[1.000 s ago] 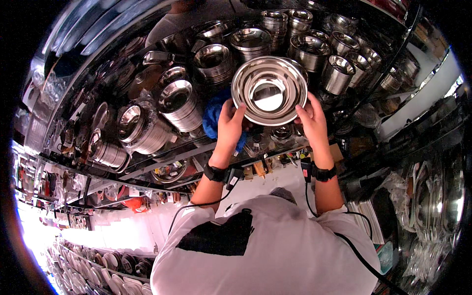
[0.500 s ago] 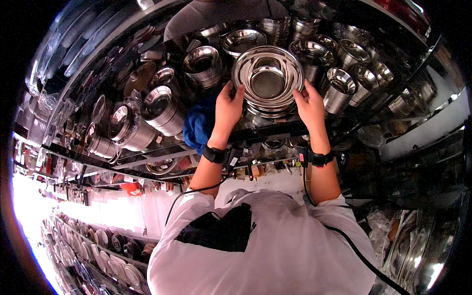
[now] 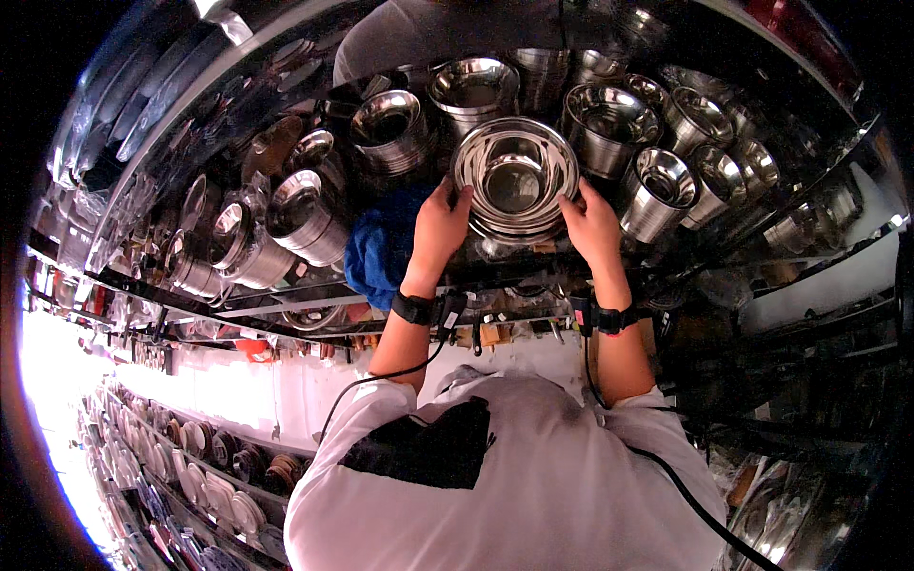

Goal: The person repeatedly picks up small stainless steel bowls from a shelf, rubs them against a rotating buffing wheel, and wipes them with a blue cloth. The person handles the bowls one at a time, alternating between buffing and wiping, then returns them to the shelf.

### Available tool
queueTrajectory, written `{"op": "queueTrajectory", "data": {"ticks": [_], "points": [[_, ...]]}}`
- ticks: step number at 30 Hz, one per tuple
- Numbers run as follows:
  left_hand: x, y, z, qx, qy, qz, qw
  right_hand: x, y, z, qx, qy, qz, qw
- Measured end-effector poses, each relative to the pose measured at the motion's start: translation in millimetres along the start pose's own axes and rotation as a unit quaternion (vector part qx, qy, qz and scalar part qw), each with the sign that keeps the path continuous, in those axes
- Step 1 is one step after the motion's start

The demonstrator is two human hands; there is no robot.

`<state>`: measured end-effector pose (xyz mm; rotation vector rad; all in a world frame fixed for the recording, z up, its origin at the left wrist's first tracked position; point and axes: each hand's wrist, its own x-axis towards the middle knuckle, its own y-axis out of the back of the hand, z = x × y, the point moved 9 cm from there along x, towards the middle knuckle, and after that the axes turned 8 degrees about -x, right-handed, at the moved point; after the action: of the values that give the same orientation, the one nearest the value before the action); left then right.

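Left hand (image 3: 440, 226) and right hand (image 3: 591, 225): each grasping opposite rims of a steel bowl (image 3: 515, 174), held over a shelf (image 3: 514, 271) crowded with steel pots. Blue cloth (image 3: 379, 249) just beside left hand. Handling: keep grip even, bowl level.
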<state>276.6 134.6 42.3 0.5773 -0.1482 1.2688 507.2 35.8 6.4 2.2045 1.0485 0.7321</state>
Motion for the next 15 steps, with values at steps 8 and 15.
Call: {"op": "queueTrajectory", "data": {"ticks": [8, 15], "points": [[-3, -5, -3, 0.059, -0.011, 0.005, 0.998, -1, 6, -5, -0.043, 0.003, 0.017, 0.999], [-3, -8, -8, 0.059, 0.002, -0.001, 0.998, 0, 6, -6, -0.085, 0.007, -0.011, 0.996]]}}
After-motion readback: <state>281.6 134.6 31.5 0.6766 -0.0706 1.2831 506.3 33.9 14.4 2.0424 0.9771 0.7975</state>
